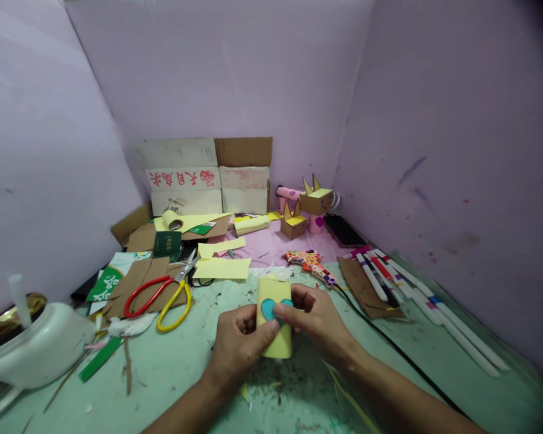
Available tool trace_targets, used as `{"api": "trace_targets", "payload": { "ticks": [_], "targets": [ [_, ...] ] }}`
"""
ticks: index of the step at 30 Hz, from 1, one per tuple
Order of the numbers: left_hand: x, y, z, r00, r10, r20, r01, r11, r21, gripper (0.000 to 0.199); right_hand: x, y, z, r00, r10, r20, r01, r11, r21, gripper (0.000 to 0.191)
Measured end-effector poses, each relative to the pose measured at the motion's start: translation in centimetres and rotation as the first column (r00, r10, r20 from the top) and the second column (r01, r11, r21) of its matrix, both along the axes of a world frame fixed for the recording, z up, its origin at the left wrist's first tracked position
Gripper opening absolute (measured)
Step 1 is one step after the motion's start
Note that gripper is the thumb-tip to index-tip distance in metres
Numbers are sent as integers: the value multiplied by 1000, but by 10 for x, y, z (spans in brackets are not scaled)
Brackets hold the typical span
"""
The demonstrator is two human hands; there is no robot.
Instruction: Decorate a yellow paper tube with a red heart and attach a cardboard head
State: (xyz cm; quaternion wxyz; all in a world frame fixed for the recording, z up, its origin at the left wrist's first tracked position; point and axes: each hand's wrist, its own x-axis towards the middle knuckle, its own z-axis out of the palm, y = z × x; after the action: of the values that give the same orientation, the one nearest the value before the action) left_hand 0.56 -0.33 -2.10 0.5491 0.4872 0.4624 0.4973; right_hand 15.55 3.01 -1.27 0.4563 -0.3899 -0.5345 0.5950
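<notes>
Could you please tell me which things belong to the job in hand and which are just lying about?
In hand:
yellow paper, in the left hand and right hand
blue shape on it

Lying about, though some may be tools for it:
scissors
glue gun
marker pens
phone

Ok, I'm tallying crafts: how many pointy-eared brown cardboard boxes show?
2: a smaller box on the pink surface, a larger box to its right atop a pink tube.
</notes>
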Motion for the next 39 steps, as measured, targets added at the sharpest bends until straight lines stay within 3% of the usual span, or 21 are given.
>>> {"api": "trace_targets", "payload": {
  "ticks": [5,9,15,21,28,32,34,36,39],
  "targets": [
    [-2,0,-1,995,-42,89,47,997,-61,42,-1,-2,2,998,8,-63,-11,999,-39,33],
    [-3,3,-5,997,9,75,-3,997,-81,45,-3,-1,-1,998,10,-63,-14,997,-78,36],
    [-6,5,-7,994,79,80,-72,994,-84,47,-4,-1,-6,997,73,12,-73,997,-22,39],
    [-4,5,-10,990,130,51,-126,988,-87,47,-4,-2,0,992,100,71,-98,994,-39,21],
    [5,-5,5,978,46,204,-14,988,-153,42,-5,-10,7,987,117,113,-110,992,-67,17],
    [2,-10,15,976,136,169,-109,981,-161,41,4,-4,9,982,189,26,-184,976,-120,31],
    [-5,-8,20,955,245,169,-208,955,-211,43,15,5,9,991,87,-98,-98,989,-111,41],
    [-14,-2,24,922,356,150,-304,908,-288,44,28,15,7,965,-163,-204,152,986,-70,37],
    [-27,9,24,889,451,82,-397,847,-354,45,41,27,4,864,-440,-245,448,894,-26,31]
  ]
}}
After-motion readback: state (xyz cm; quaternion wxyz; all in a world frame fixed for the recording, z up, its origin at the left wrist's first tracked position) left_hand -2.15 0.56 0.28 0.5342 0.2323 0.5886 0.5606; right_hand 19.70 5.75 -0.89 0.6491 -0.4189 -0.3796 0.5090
